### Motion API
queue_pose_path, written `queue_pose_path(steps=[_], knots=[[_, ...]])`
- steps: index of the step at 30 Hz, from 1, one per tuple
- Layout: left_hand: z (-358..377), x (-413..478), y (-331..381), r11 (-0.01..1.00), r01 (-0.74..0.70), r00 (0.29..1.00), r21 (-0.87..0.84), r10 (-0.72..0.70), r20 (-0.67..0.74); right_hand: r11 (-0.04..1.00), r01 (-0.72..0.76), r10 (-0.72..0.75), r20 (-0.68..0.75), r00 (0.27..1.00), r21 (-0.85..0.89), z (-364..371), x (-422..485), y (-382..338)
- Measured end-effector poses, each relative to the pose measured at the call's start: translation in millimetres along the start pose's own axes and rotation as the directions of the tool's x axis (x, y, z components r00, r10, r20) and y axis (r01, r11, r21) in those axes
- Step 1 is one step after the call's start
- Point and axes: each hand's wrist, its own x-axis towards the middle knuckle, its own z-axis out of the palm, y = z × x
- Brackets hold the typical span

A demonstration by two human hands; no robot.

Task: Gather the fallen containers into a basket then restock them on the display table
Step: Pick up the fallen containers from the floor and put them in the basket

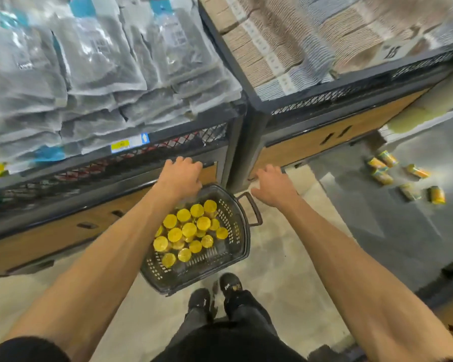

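Six yellow-labelled cylindrical containers lie on the grey floor, well right of the dark perforated plastic basket of yellow-lidded containers. Left hand and right hand, spread and empty, hover above basket. Advice: carry basket beside strays first.

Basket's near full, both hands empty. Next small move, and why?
Probably close the left hand on the basket rim and shift it right, toward the fallen containers on the floor. Both hands look empty, the right hand hovers by the handle, and those containers lie well off.
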Motion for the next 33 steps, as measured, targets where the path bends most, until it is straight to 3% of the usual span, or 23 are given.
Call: queue_pose_path(steps=[4, 9, 17, 22, 33], knots=[[-45.4, -1.3, 21.7, 0.992, -0.112, 0.991, 0.055, 0.115, -0.062, 0.995, -0.099, 0.101, -0.085, 0.991, 0.018, -26.8, -43.1, 20.9], [-95.6, -3.7, 74.6, 0.952, -0.276, 0.948, 0.130, 0.292, -0.123, 0.975, -0.210, 0.215, -0.086, 0.973, 0.069, -51.0, -100.9, 55.2], [-164.7, 20.1, 181.7, 0.831, -0.469, 0.868, 0.298, 0.496, -0.016, 0.918, -0.382, 0.394, -0.136, 0.909, 0.107, -90.6, -166.4, 138.8], [-195.5, 31.8, 256.3, 0.761, -0.537, 0.792, 0.363, 0.603, -0.093, 0.876, -0.459, 0.477, -0.125, 0.870, 0.149, -110.5, -198.0, 212.9], [-187.1, 45.9, 444.0, 0.745, -0.623, 0.708, 0.240, 0.667, -0.233, 0.802, -0.546, 0.584, -0.132, 0.801, 0.241, -114.1, -257.9, 380.9]])
